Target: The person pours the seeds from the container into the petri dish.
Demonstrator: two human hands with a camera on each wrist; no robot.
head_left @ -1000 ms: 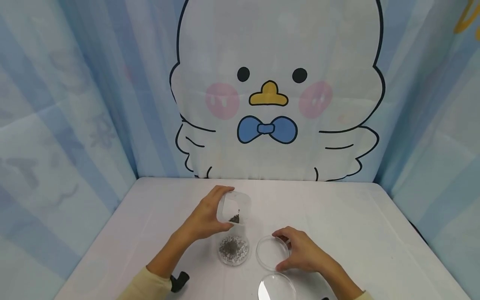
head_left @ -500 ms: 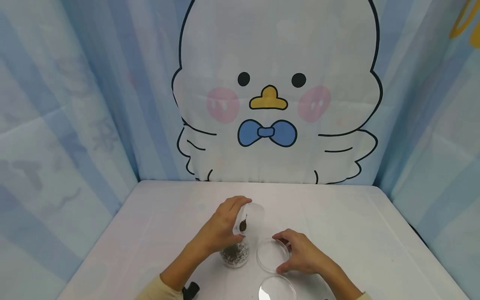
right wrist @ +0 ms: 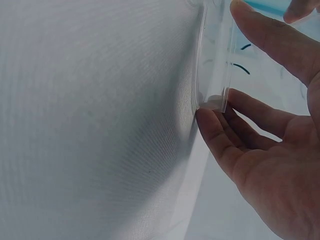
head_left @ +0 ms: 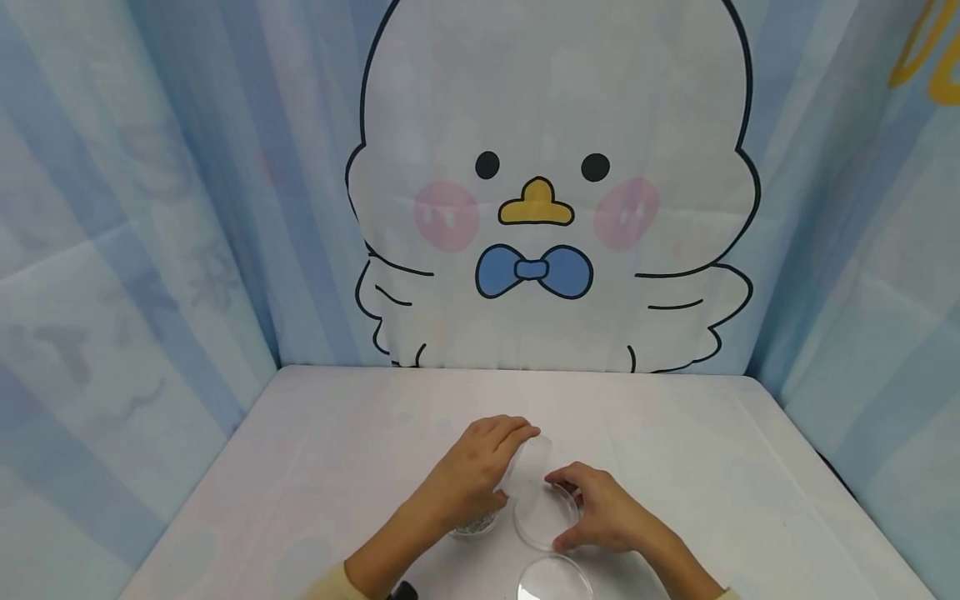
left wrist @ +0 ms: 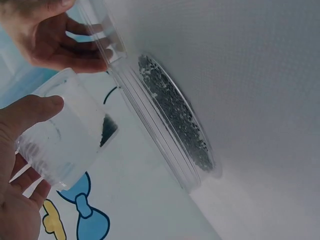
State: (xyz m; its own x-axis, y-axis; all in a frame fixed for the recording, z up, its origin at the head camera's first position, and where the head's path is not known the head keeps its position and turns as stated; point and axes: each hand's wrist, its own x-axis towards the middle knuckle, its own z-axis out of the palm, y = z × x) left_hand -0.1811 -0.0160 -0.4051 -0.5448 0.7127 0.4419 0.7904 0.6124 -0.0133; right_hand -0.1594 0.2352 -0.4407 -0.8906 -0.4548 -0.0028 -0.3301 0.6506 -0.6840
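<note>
In the head view my left hand (head_left: 472, 471) grips a clear plastic container (head_left: 531, 462), thumb on one side and fingers on the other. The left wrist view shows this container tilted, with a small heap of dark granules (left wrist: 108, 130) gathered in its lower corner. Below it on the table is a petri dish of dark and pale granules (left wrist: 175, 112), largely hidden by my left hand in the head view. My right hand (head_left: 603, 510) pinches the rim of a clear petri dish (head_left: 536, 525) on the table, just beneath the tilted container.
Another clear round dish or lid (head_left: 553, 579) lies at the front of the white table (head_left: 675, 450), close below the pinched dish. Part of a black object (head_left: 405, 591) shows beside the left sleeve. A printed curtain (head_left: 540, 325) hangs behind the table.
My left hand has carried the container right and nearer, from beyond the granule-filled dish toward the dish at my right hand, tilting it further. My right hand has kept its hold.
</note>
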